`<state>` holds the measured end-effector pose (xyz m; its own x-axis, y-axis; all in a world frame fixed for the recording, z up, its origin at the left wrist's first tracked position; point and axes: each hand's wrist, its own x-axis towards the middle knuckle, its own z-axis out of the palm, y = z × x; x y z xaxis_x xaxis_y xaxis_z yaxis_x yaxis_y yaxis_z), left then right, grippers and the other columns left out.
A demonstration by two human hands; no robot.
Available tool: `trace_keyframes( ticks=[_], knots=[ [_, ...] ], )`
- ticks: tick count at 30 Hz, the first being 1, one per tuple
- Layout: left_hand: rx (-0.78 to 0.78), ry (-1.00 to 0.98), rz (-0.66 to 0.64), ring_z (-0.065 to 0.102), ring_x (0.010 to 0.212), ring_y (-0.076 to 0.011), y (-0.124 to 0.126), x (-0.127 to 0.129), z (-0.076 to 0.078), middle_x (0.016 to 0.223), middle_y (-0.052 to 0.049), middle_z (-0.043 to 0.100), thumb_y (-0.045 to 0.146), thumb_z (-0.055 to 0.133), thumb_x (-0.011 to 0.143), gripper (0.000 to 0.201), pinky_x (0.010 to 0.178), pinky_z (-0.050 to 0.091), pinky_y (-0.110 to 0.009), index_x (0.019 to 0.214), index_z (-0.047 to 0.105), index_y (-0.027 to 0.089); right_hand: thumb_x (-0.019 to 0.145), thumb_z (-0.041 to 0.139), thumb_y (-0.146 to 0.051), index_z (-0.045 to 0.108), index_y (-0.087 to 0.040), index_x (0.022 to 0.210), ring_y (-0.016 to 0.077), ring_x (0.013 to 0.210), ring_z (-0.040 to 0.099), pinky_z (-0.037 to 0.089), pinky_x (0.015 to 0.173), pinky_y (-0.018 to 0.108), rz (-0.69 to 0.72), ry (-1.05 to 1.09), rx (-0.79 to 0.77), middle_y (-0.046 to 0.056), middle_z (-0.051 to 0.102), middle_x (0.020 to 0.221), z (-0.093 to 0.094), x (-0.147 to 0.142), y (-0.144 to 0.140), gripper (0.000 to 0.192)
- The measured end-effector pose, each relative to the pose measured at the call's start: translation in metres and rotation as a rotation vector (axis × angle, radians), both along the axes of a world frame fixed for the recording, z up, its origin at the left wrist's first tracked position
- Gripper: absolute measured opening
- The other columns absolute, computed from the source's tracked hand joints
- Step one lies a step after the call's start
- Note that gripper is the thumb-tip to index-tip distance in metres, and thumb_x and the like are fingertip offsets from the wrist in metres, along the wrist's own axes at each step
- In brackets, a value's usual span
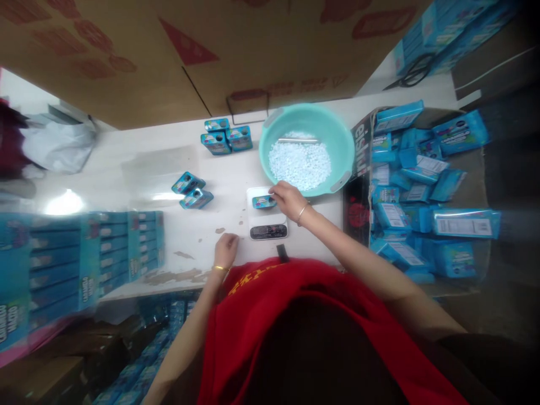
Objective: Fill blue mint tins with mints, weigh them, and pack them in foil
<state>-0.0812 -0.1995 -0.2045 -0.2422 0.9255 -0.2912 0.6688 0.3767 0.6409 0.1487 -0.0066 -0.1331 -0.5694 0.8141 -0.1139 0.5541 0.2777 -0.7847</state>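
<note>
Blue small tin (263,201) on the scale (267,215) looks light and stiff, gripped at its end by the right hand (289,201), while the left hand (225,250) rests loosely curled, empty.

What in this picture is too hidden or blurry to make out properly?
- The scale display: too small to read.
- The small blue tin on the scale: the right hand partly covers it, so its contents stay hidden.
- The left hand: curled on the table; whether it holds anything is unclear.
- The stacked blue boxes at left: print blurred.
</note>
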Motion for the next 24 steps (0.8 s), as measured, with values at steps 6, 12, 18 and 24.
trace_keyframes(
  ticks=[6,12,18,24],
  knots=[
    [-0.019,0.017,0.001,0.055,0.073,-0.0181,-0.003,-0.004,-0.002,0.078,-0.006,0.061,0.034,0.048,0.084,0.022,0.071,0.046,-0.033,0.078,0.061,0.018,0.086,0.046,-0.019,0.063,-0.015,0.088,0.0197,0.086,0.054,0.043,0.083,0.033,-0.227,0.051,0.101,0.009,0.058,0.087,-0.006,0.042,0.02,0.018],
    [-0.033,0.008,-0.003,0.055,0.074,-0.0181,0.001,-0.002,0.0,0.08,-0.007,0.062,0.034,0.049,0.083,0.022,0.07,0.046,-0.033,0.079,0.062,0.017,0.079,0.061,-0.02,0.065,-0.01,0.096,0.0206,0.084,0.055,0.044,0.086,0.035,-0.294,-0.258,-0.001,0.01,0.06,0.09,-0.056,0.069,0.06,0.02],
    [0.023,0.005,-0.02,0.054,0.071,-0.0156,0.014,0.005,0.02,0.083,-0.006,0.06,0.032,0.051,0.085,0.018,0.067,0.046,-0.03,0.084,0.061,0.017,0.067,0.073,-0.021,0.066,-0.01,0.097,0.0257,0.096,0.055,0.044,0.087,0.037,-0.116,-0.587,-0.229,0.014,0.061,0.103,-0.084,0.039,0.086,0.033],
    [0.305,0.167,-0.145,0.05,0.11,-0.0269,0.063,0.036,0.046,0.119,-0.016,0.05,0.042,0.067,0.077,0.06,0.093,0.042,-0.041,0.125,0.043,0.015,0.071,0.066,-0.016,0.063,-0.011,0.104,0.0275,0.104,0.051,0.045,0.086,0.04,-0.199,-0.549,-0.133,0.018,0.052,0.117,-0.073,0.027,0.08,0.034]
  ],
)
